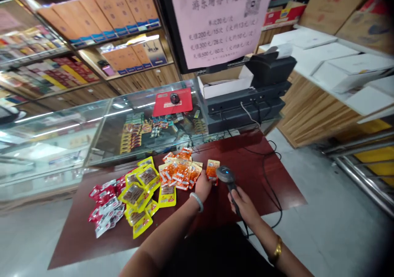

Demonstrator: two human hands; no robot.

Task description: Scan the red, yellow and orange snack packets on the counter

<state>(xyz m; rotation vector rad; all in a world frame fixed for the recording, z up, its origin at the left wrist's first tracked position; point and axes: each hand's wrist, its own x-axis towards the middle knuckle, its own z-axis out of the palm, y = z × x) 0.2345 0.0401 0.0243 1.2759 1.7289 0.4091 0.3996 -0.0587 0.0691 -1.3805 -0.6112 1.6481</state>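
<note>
Orange packet (212, 169) at left hand (203, 186), scanner (227, 177) gripped

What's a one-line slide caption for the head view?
Right hand aims black handheld barcode scanner at orange snack packet held by left hand on dark red countertop.

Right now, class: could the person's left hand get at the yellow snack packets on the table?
Probably yes. The left hand rests at the orange packets, and the yellow packets lie just beside them on the same dark red table, with nothing standing between. The right hand holds the scanner.
</note>
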